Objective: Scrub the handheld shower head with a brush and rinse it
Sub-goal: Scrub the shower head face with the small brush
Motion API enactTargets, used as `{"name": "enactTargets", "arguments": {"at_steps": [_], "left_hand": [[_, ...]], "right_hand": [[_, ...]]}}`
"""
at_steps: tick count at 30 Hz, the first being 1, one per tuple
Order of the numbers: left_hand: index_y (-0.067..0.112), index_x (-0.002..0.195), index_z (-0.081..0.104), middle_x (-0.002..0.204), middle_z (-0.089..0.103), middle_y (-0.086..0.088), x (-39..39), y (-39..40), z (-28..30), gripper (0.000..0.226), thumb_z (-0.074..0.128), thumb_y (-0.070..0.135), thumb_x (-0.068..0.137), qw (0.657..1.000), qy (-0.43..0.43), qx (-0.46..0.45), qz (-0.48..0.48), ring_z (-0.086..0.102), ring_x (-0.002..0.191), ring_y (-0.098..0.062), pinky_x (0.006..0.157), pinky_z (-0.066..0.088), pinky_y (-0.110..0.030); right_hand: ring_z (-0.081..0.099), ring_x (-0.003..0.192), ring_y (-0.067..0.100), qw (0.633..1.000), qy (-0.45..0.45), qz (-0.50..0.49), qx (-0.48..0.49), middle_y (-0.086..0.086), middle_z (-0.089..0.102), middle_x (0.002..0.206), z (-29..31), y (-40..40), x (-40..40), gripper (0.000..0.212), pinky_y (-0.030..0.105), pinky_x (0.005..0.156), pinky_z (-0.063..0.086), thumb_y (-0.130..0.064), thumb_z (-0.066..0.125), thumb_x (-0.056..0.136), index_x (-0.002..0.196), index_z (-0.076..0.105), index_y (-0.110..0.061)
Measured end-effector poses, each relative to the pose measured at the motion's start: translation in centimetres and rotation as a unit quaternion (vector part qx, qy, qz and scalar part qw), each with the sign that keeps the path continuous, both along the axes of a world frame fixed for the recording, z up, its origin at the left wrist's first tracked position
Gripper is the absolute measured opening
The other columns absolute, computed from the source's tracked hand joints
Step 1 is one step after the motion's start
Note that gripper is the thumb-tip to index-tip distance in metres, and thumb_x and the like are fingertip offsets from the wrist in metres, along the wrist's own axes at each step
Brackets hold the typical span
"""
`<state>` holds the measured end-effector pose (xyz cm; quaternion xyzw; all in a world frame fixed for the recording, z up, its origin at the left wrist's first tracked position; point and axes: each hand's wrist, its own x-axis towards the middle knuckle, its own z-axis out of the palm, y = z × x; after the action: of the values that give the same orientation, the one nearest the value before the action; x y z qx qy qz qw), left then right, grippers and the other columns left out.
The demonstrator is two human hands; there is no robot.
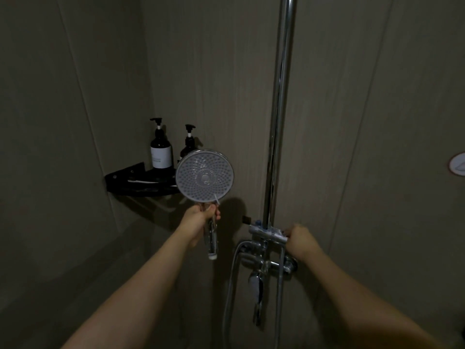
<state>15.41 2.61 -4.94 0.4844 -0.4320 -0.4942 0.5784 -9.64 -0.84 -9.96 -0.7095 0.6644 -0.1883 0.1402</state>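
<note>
Left hand (201, 217) wrapped round rigid, probably slick shower head (204, 175) handle; right hand (299, 239) fingers closed on mixer valve (268, 235), apparently.

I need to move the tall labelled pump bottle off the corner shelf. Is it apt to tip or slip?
The pump bottle is tall and narrow with a pump on top, so a sideways nudge would probably tip it. Its smooth dark surface looks potentially slippery if wet. It stands on the black corner shelf close beside a second bottle, which it might knock.
</note>
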Motion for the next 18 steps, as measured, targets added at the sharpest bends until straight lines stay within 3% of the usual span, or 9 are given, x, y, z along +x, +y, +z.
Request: {"name": "enactTargets", "arguments": {"at_steps": [2,5,8,11,13,18], "left_hand": [[0.009,0.083,0.056,0.079,0.055,-0.007,0.3,0.4,0.3,0.020,0.042,0.003,0.095,1.000,0.012,-0.007,-0.003,0.055,0.074,-0.016,0.073,0.048,-0.023],[0.008,0.081,0.055,0.075,0.054,-0.007,1.7,1.1,1.3,0.021,0.041,0.001,0.095,1.000,0.007,-0.021,0.009,0.053,0.070,-0.015,0.067,0.051,-0.018],[0.008,0.080,0.054,0.075,0.053,-0.008,4.2,1.8,2.9,0.022,0.041,0.000,0.095,0.999,0.011,-0.039,0.033,0.052,0.069,-0.016,0.074,0.049,-0.024],[0.008,0.078,0.053,0.074,0.052,-0.007,7.4,3.0,5.0,0.022,0.041,0.000,0.095,0.995,0.028,-0.073,0.063,0.053,0.065,-0.012,0.061,0.051,-0.014],[0.008,0.077,0.053,0.072,0.052,-0.007,9.7,4.0,6.1,0.022,0.042,0.001,0.095,0.992,0.042,-0.094,0.078,0.056,0.061,-0.010,0.058,0.051,-0.012],[0.007,0.078,0.057,0.071,0.060,-0.004,15.6,6.1,7.2,0.019,0.046,0.005,0.094,0.986,0.034,-0.110,0.116,0.062,0.059,-0.007,0.071,0.050,-0.022]], "right_hand": [[0.065,0.091,0.026,0.998,0.058,-0.021,-0.031,0.012,0.066,0.105,0.5,0.8,0.7,0.023,0.028,0.073,0.048,-0.012,0.054,0.083,0.102,0.067,-0.007],[0.062,0.096,0.026,0.991,0.045,-0.037,-0.117,0.010,0.062,0.110,1.8,1.9,3.2,0.026,0.026,0.072,0.044,-0.014,0.047,0.088,0.106,0.064,-0.009],[0.060,0.106,0.027,0.990,0.039,0.068,-0.121,0.010,0.064,0.118,3.6,2.1,7.7,0.031,0.029,0.083,0.047,-0.016,0.048,0.089,0.115,0.064,-0.012],[0.060,0.110,0.028,0.983,0.012,0.143,-0.113,0.011,0.066,0.119,6.0,2.1,13.2,0.030,0.032,0.091,0.047,-0.017,0.049,0.089,0.114,0.065,-0.012],[0.061,0.106,0.028,0.976,-0.017,0.168,-0.136,0.012,0.067,0.115,7.8,2.1,16.9,0.026,0.033,0.089,0.048,-0.019,0.052,0.090,0.110,0.067,-0.011],[0.062,0.099,0.029,0.960,-0.080,0.193,-0.186,0.014,0.069,0.108,13.0,1.6,24.6,0.024,0.030,0.078,0.047,-0.020,0.054,0.090,0.107,0.069,-0.010]]}}
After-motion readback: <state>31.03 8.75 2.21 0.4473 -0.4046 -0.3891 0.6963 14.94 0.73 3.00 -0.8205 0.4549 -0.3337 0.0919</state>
